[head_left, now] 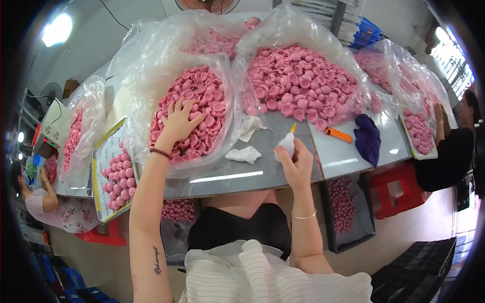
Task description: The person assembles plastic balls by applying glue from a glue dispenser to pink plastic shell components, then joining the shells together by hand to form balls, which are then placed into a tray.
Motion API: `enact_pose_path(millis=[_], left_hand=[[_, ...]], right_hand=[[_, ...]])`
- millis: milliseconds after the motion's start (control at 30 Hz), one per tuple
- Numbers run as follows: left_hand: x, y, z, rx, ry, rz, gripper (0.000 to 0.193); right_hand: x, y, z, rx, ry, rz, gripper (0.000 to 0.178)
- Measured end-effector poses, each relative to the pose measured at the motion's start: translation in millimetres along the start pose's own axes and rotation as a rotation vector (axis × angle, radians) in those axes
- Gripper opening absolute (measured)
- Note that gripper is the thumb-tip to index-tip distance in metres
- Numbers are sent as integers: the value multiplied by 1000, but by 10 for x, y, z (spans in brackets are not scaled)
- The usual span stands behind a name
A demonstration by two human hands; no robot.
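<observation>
Grey counter (pixel 217 187) lies ahead. White bottle (pixel 287 144) is above it, in right hand (pixel 299 164), fingers closed round its body: prob. light, soft, hold mid-body w/o hard squeeze. Left hand (pixel 179 124), fingers wide, rests on pink cups (pixel 204 141) in plastic bag (pixel 233 113); prob. light, stiff, take by rim. Open strip runs btw. cloths (pixel 244 155) and counter's near edge.
</observation>
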State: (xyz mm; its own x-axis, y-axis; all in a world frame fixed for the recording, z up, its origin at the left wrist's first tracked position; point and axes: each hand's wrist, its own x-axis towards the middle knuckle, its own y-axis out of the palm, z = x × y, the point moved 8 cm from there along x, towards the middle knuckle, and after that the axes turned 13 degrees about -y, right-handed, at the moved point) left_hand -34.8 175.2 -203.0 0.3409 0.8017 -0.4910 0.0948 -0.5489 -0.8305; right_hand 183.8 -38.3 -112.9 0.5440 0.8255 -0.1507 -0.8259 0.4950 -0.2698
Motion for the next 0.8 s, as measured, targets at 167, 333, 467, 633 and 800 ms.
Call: enact_pose_path(millis=[167,333,467,633,800], left_hand=[[161,249,175,39,-116,55,56],[37,285,300,83,-251,67,56],[-53,251,381,52,-285,54,53],[-74,159,401,68,-283,9,53],[-54,59,471,82,-287,4,54]], right_hand=[[168,109,-307,-158,-10,20,18],[254,173,-317,-115,-29,-37,17],[286,244,-330,-89,-65,-17,18],[323,296,-256,-86,-76,33,19],[323,373,-244,13,-90,-9,20]])
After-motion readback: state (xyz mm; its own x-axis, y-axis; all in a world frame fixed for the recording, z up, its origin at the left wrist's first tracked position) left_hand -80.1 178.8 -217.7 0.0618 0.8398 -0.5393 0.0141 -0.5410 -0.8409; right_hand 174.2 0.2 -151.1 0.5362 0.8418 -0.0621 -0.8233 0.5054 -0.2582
